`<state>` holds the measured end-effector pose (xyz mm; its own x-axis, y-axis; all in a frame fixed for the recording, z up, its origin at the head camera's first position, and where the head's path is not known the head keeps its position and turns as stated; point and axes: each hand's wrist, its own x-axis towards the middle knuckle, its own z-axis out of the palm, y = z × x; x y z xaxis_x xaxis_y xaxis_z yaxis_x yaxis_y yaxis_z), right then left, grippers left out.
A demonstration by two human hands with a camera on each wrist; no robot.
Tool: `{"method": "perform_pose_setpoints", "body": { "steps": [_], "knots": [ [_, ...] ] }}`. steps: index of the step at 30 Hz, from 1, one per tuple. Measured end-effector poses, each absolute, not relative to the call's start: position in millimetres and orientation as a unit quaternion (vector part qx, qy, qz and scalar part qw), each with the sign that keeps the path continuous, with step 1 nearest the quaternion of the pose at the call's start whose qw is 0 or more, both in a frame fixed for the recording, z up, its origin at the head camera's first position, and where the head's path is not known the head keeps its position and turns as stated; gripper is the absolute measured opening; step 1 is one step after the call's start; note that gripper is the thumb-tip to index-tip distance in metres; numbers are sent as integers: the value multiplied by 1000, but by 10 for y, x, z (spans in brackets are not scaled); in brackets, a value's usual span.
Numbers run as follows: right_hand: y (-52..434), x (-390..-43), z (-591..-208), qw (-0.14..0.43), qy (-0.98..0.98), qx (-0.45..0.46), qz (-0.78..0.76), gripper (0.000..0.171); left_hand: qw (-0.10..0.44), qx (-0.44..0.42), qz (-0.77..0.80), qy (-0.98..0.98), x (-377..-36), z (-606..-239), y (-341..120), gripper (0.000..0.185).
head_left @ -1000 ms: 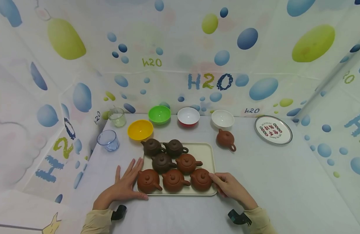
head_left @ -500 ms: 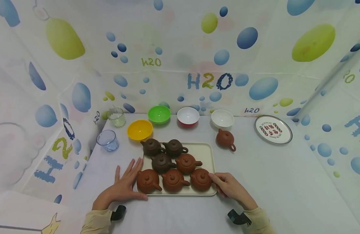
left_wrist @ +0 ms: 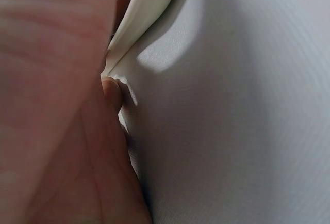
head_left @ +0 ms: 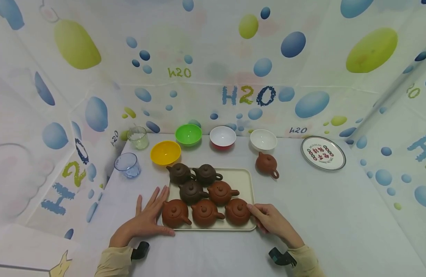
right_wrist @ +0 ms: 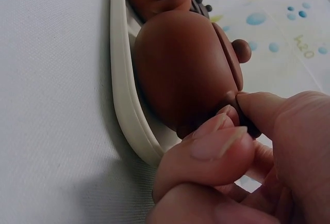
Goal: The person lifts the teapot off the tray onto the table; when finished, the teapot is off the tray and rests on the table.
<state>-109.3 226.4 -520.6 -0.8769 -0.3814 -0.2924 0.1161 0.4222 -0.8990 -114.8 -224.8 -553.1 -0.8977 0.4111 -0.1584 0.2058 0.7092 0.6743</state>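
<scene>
A cream tray (head_left: 242,179) on the white table holds several clay teapots, dark brown ones at the back and red-brown ones in front. My left hand (head_left: 157,215) lies flat against the tray's left edge with its fingers spread. In the left wrist view the thumb tip (left_wrist: 112,91) touches the tray rim (left_wrist: 149,7). My right hand (head_left: 256,213) is at the tray's front right corner. There its thumb and forefinger (right_wrist: 216,152) pinch the handle of the front right red-brown teapot (right_wrist: 180,69), which sits on the tray (right_wrist: 121,95).
Behind the tray stand a yellow bowl (head_left: 165,152), a green bowl (head_left: 188,134), a red-and-white bowl (head_left: 223,137) and a white bowl (head_left: 263,140). A lone teapot (head_left: 267,164) sits beside the tray's far right corner. Two glass cups (head_left: 127,165) are at the left, a patterned plate (head_left: 323,153) at the right.
</scene>
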Motion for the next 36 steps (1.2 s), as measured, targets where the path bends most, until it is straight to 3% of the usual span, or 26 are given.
{"method": "perform_pose_setpoints", "body": {
  "steps": [30, 36],
  "knots": [
    [2191, -1036, -5177, 206, 839, -66, -499, 56, 156, 164, 345, 911, -1147, -5459, -2236, 143],
    [2205, -990, -5158, 231, 828, -58, -507, 54, 161, 164, 348, 909, -1150, -5396, -2208, 143]
  ]
}}
